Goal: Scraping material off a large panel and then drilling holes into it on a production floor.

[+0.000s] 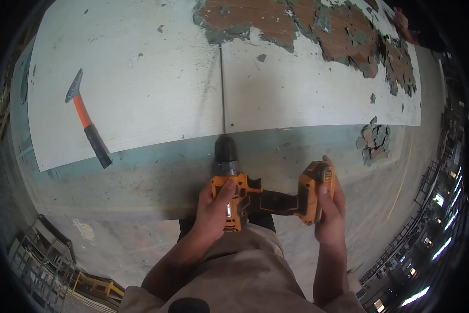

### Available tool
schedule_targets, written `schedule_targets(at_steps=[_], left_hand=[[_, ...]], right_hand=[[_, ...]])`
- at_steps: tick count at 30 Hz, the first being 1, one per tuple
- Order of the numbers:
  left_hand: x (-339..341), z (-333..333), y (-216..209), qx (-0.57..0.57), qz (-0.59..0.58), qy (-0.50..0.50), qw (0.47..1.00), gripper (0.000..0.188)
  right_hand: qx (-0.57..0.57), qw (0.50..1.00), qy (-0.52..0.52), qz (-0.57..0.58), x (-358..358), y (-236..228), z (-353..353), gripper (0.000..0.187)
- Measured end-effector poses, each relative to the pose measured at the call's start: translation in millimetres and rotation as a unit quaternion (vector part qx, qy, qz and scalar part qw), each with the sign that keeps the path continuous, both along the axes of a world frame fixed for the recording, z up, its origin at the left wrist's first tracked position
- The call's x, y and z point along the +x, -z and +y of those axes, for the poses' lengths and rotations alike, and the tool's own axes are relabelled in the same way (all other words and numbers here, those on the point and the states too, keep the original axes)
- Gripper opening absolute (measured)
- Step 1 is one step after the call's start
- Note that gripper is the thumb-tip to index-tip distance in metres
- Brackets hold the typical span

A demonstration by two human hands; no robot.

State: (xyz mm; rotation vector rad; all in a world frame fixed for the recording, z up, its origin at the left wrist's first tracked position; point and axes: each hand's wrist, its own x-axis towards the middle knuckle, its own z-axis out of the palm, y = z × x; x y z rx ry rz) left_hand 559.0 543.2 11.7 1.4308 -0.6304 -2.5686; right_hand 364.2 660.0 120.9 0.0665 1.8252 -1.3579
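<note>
A yellow and black cordless drill [272, 202] lies sideways across my front, held in both hands. My left hand [213, 211] is closed round the drill's body, the thumb on its upper side. At the handle's far end, my right hand [330, 208] grips the battery pack [313, 190]. From the black chuck [225, 150] a long thin bit [223, 88] points straight away from me over the white board [140, 78]. To the left, a hammer [87, 119] with an orange and black handle rests on the board, its handle end over the near edge.
Peeling grey-green flakes and bare brown patches [276, 23] cover the board's far right. More flakes [374, 142] lie on the greenish table [156, 161]. Another person's hand [401, 21] is at the far right corner. A yellow frame [96, 284] stands on the floor lower left.
</note>
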Motion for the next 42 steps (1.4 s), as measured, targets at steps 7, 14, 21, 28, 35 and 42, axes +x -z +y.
schedule_targets(at_steps=[7,14,21,28,35,42], left_hand=[[-18.9,4.7,-6.5,0.041,0.017,-0.046,0.998,0.030],[-13.3,0.2,7.1,0.066,0.003,-0.023,0.998,0.028],[-18.7,12.9,19.1,0.015,-0.018,-0.067,0.997,0.025],[-12.7,22.0,40.0,-0.078,-0.032,-0.046,0.995,0.026],[-6.9,28.4,37.3,-0.105,-0.041,0.027,0.993,0.026],[-56.2,-53.0,21.6,-0.058,-0.033,-0.004,0.998,0.027]], right_hand=[[0.018,0.997,-0.041,0.063,-11.8,3.6,7.1,0.072],[0.040,0.994,-0.055,0.085,-9.6,15.9,9.2,0.078],[-0.011,0.998,-0.031,0.063,1.9,36.4,25.4,0.070],[-0.012,0.994,-0.064,0.092,-1.9,55.9,33.3,0.075],[-0.021,0.998,-0.037,0.041,-3.9,61.6,47.7,0.081],[-0.056,0.998,-0.008,0.040,-27.1,82.4,3.4,0.070]])
